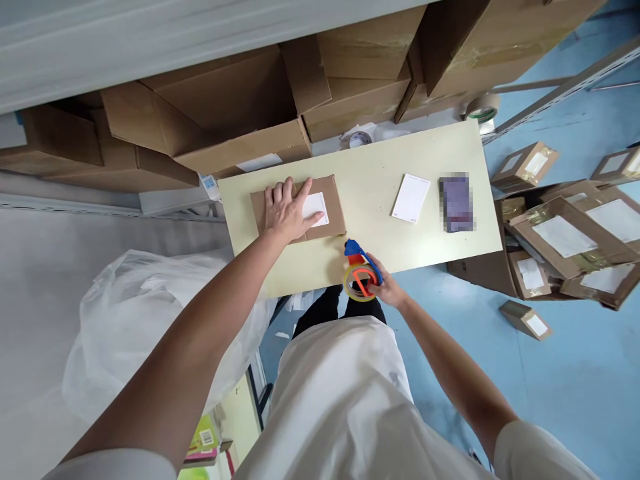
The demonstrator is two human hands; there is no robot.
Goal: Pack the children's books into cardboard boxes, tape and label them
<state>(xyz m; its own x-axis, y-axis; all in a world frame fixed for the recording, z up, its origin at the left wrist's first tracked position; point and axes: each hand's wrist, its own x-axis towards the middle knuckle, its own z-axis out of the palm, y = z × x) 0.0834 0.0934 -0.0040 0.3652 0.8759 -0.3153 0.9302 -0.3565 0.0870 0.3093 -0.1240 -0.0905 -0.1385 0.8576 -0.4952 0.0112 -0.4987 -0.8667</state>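
Note:
A small brown cardboard box (333,200) with a white label (320,203) lies on the pale yellow tabletop (370,173), left of its middle. Spread across the top of that box, my left hand (287,212) presses flat with its fingers apart, partly covering the label. Close to the table's front edge, my right hand (386,287) grips a tape dispenser (361,270) with a blue and red frame and a roll of tape in it. The dispenser's blue head is just off the box's near right corner.
A white card (411,198) and a blurred purple item (457,203) lie on the table's right half. Large cardboard boxes (240,143) line the back. Labelled parcels (565,227) are piled at right. White plastic bags (150,320) bulge at left. Tape rolls (360,139) sit behind the table.

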